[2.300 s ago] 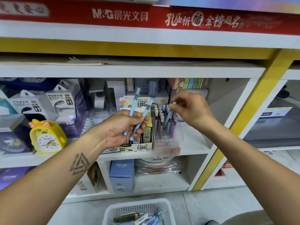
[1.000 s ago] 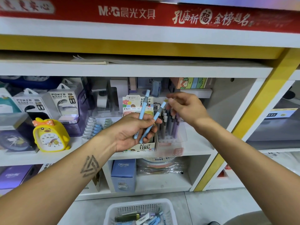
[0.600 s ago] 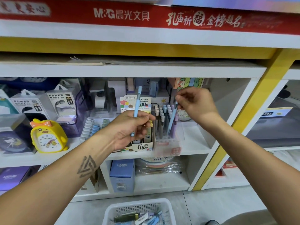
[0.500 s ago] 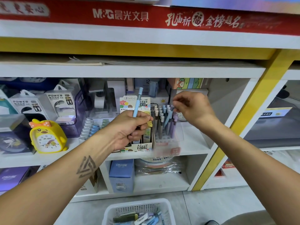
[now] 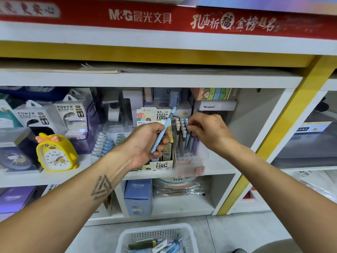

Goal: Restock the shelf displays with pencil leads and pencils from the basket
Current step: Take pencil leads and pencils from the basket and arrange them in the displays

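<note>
the left hand (image 5: 145, 143) grips one light-blue plastic mechanical pencil (image 5: 162, 130), slanted, cap end up toward the shelf's upper edge. the right hand (image 5: 207, 129) reaches into the clear plastic pencil display stand (image 5: 189, 154), fingertips (image 5: 190, 127) curled at the caps of the standing pencils (image 5: 182, 136); whether they pinch one or only touch cannot be told. the stand sits at the middle shelf's front edge, touching the printed cardboard box of 0.7 mm pencil leads (image 5: 160, 161) on its left.

progress, as a judgement: well under way, not finished. the stand already carries a dense cluster of pencils, roughly a dozen caps visible, exact count not readable. one pencil is in hand awaiting placement. the white perforated plastic basket (image 5: 125, 240) on the floor, below the shelf's bottom edge, holds several more pencils and packets, so restocking remains.

count: two hands, one held pencil, one stand, one lead box, one basket.
</note>
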A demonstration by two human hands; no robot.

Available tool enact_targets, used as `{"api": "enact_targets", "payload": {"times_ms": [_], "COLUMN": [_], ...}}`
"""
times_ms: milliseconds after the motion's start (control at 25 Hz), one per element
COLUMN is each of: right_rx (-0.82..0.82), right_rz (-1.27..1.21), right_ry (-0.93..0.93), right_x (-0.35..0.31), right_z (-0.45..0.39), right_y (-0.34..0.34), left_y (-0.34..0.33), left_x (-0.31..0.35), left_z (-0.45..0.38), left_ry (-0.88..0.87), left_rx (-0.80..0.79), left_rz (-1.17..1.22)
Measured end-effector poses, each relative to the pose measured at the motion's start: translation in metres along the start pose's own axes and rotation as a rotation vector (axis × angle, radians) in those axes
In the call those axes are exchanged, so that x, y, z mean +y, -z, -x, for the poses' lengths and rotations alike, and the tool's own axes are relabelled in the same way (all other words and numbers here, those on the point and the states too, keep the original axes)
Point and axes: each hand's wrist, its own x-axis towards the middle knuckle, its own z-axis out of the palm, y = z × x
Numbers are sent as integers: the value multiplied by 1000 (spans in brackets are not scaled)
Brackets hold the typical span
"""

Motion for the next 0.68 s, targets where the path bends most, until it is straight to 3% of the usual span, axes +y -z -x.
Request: {"api": "enact_targets", "payload": {"times_ms": [120,200,280,400,520,680], "right_rx": [11,-38,3,39,68,219], "right_rz": [295,323,45,-725,-835,-633], "right_ry": [95,43,-70,-242,-184,-168], "right_x": [0,-2,-7,-22,-31,-23], "right_z": [-2,-4,-5,-4,1,-1], "right_y": [-2,-2,2,12,18,29], "left_y": [0,0,-2,-7,-17,-13], "left_x": [-4,-5,-6,-9,-12,-19], "left_z": [1,2,2,2,0,-4], "left_ry": [-68,-97,-101,-104,-136,-491], "left_rx": [-24,-39,-47,-70,-68,257], "left_rz": [-26,-22,-5,-14,-73,-775]}}
